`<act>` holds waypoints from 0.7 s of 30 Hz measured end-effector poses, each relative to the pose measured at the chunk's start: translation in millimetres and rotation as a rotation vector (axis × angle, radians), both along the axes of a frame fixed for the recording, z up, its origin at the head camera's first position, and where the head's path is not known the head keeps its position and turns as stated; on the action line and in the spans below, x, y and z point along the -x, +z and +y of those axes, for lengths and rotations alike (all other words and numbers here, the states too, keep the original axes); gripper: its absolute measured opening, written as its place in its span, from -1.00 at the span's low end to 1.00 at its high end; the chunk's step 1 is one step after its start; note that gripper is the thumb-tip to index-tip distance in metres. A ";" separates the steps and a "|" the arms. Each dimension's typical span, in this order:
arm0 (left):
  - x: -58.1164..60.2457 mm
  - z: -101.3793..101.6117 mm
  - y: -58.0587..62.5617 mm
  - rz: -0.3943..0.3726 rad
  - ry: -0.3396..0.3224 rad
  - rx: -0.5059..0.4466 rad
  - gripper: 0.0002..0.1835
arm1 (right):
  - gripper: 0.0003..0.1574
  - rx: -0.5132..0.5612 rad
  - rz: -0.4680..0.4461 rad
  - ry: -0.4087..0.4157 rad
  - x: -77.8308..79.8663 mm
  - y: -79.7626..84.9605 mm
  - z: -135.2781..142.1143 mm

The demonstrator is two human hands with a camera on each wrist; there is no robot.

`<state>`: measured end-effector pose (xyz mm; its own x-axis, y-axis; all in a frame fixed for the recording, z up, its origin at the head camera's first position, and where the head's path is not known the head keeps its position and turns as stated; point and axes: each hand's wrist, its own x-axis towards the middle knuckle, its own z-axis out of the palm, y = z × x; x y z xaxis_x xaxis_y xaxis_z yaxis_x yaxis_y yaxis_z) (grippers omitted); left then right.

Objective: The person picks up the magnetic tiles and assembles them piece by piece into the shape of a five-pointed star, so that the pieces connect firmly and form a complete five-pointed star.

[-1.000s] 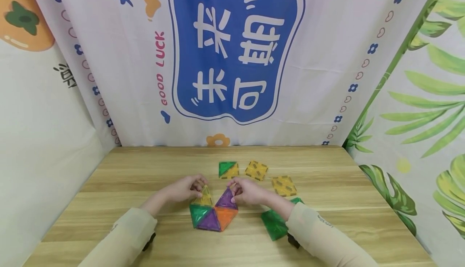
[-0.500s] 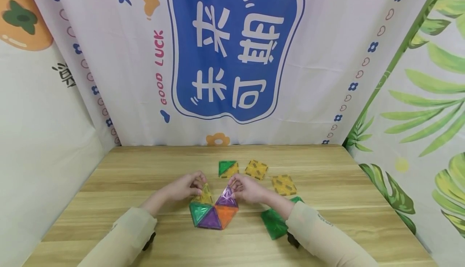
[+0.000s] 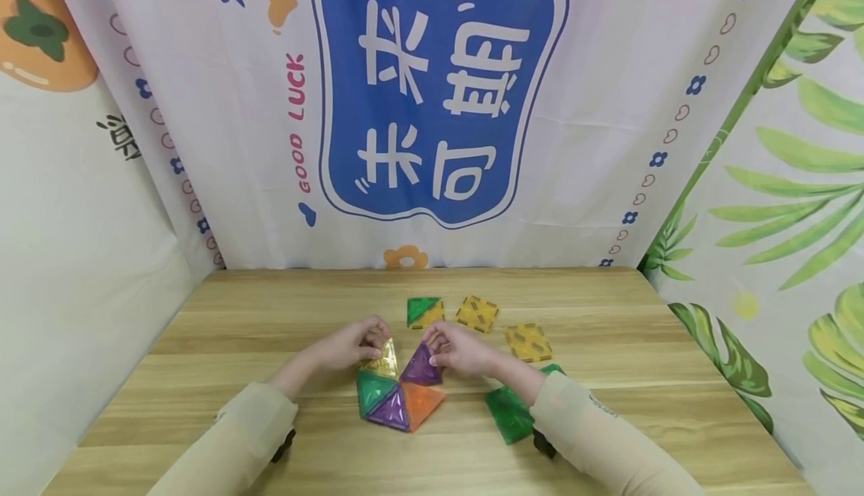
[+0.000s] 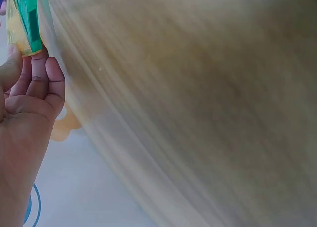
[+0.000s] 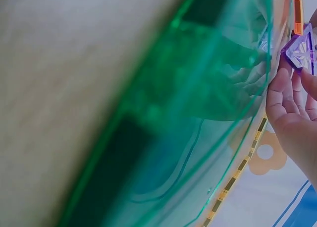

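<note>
In the head view, my left hand (image 3: 352, 344) pinches a translucent yellow triangular magnetic tile (image 3: 386, 365) near its tip. My right hand (image 3: 464, 348) grips a purple triangular tile (image 3: 420, 368) by its upper right side. Below them, a green triangle (image 3: 375, 392), another purple triangle (image 3: 390, 410) and an orange triangle (image 3: 423, 404) form a fan with the held pieces. A narrow gap separates yellow from upper purple. The left wrist view has thumb and fingers on the yellow tile (image 4: 16, 31); the right wrist view has fingers at the purple tile (image 5: 301, 51).
Behind the hands lie a green-and-yellow square (image 3: 424, 313) and two yellow squares (image 3: 477, 314) (image 3: 529, 342) of tiles. Large green tiles (image 3: 511, 413) lie beside the right forearm on the wooden table (image 3: 324, 443). A printed cloth (image 3: 587, 181) hangs at its back edge.
My left hand has shifted slightly right, bringing the yellow tile closer to the upper purple one. The yellow, green and lower purple tiles have tilted and catch light differently. My right hand stays nearly in place.
</note>
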<state>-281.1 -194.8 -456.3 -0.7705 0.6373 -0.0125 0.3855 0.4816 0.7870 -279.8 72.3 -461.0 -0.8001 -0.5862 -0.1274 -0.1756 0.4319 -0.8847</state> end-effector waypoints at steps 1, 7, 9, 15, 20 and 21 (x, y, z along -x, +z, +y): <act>0.3 0.0 -0.1 0.009 -0.007 0.003 -0.77 | -0.63 -0.001 -0.006 0.003 -0.3 -0.1 -0.3; -0.2 -2.2 -1.1 0.043 -0.002 0.021 -0.76 | -0.55 0.008 -0.042 0.016 -2.2 -1.1 1.5; -1.1 -3.2 -1.4 0.050 0.007 0.026 -0.75 | -0.53 0.010 -0.049 0.022 -2.8 -1.3 3.0; -5.0 -2.9 1.4 0.056 0.032 0.032 -0.78 | -0.46 0.025 -0.058 0.065 -6.6 -2.1 8.3; -8.1 -1.1 5.5 0.063 0.038 0.019 -0.79 | -0.15 0.054 -0.087 0.096 -12.0 -1.3 10.3; -8.5 -0.8 5.9 0.061 0.039 0.015 -0.79 | -0.11 0.057 -0.087 0.102 -13.0 -1.0 10.4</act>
<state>-272.6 -195.6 -450.4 -0.7943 0.6070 0.0257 0.4132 0.5088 0.7553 -266.9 82.8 -462.1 -0.7231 -0.6724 -0.1579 -0.1380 0.3646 -0.9209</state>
